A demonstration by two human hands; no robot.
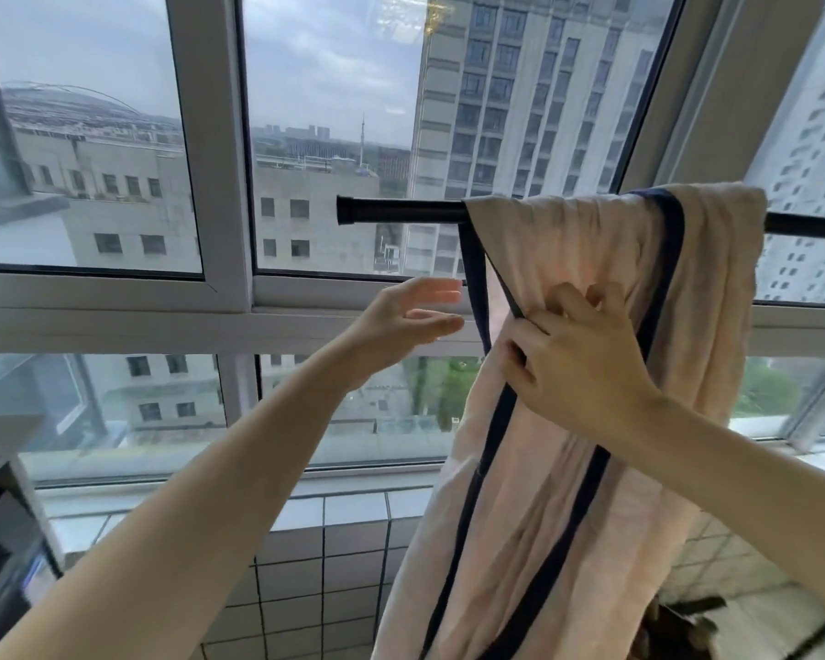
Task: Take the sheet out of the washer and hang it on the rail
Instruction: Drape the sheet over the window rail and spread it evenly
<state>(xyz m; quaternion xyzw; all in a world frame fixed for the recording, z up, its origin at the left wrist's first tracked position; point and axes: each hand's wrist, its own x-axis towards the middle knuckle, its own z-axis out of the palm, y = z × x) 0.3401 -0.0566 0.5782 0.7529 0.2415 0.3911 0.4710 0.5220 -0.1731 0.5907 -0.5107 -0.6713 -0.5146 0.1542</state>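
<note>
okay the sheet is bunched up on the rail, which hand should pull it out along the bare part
Left. The left hand is open and free beside the sheet, toward the bare rail; the right hand grips the navy trim.

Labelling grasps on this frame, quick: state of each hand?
Left hand: open, empty, beside the pale pink, navy-trimmed sheet.
Right hand: closed, pinching the sheet's navy edge below the black metal rail.

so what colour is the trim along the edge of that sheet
Dark navy blue trim on the pale peach sheet draped over the black rail, clearest in the head view.
</note>
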